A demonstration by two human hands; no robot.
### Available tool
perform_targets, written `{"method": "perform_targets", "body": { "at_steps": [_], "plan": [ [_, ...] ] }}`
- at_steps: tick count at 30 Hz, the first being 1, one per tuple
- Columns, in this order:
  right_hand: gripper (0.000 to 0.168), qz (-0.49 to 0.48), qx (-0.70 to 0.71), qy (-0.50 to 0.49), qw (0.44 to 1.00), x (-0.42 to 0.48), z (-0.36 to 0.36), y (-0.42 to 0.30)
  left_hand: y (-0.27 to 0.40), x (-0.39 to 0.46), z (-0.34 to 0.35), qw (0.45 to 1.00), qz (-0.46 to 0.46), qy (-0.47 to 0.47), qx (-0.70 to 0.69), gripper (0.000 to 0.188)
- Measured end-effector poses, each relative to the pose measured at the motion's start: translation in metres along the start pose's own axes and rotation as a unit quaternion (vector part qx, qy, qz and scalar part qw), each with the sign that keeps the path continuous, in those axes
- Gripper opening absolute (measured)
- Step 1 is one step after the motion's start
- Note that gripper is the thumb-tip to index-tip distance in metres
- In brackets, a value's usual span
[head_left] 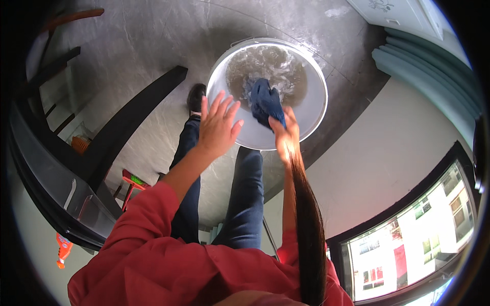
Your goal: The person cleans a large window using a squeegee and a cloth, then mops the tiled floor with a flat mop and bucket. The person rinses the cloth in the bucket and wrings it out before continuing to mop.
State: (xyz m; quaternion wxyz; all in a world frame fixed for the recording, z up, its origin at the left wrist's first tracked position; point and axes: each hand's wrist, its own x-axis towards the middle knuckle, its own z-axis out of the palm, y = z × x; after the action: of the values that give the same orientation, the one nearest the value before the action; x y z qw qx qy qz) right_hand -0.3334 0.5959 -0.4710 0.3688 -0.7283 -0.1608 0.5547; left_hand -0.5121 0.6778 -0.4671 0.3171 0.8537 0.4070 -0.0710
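A white bucket [264,139] stands on the floor before me, partly filled with murky, churning water [296,72]. My right hand [286,135] grips a wet dark blue cloth [266,101] over the near right part of the bucket. The cloth's far end hangs at the water; whether it dips in is hard to tell. At the bucket's near left rim hovers my left hand [219,130], fingers spread and holding nothing.
Black furniture legs [134,114] stand on the left beside a dark glossy tabletop [49,168]. A pale wall [363,160] and a window [413,233] lie to the right. Blue-green curtain fabric [425,72] hangs near a white cabinet [398,15]. An orange bottle [63,248] is at lower left.
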Motion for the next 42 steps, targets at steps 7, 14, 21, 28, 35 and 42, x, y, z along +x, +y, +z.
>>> {"method": "perform_targets", "body": {
  "at_steps": [7, 14, 21, 28, 35, 42],
  "plan": [
    [0.024, -0.215, -0.378, 0.040, 0.899, 0.030, 0.009, -0.011, 0.015, -0.006, 0.030, 0.901, -0.165, 0.036, -0.399, 0.046],
    [0.043, 0.037, -0.492, -0.076, 0.866, 0.131, 0.055, 0.094, 0.002, 0.033, 0.017, 0.733, -0.379, -0.058, -0.562, 0.070],
    [0.030, 0.124, 0.076, -0.041, 0.989, 0.060, 0.030, 0.061, 0.004, 0.053, 0.026, 0.536, -0.548, -0.088, -0.636, 0.101],
    [0.027, -0.178, 0.212, -0.220, 0.935, -0.055, 0.012, -0.068, 0.010, 0.045, -0.003, 0.440, -0.409, -0.214, -0.770, 0.034],
    [0.033, -0.060, 0.228, 0.153, 0.960, 0.015, 0.017, -0.039, 0.032, 0.013, -0.030, 0.400, -0.351, -0.112, -0.839, 0.044],
    [0.070, -0.017, 0.675, -0.148, 0.722, -0.003, 0.014, -0.006, 0.077, 0.004, -0.051, 0.288, -0.264, -0.121, -0.912, 0.045]
  ]
}}
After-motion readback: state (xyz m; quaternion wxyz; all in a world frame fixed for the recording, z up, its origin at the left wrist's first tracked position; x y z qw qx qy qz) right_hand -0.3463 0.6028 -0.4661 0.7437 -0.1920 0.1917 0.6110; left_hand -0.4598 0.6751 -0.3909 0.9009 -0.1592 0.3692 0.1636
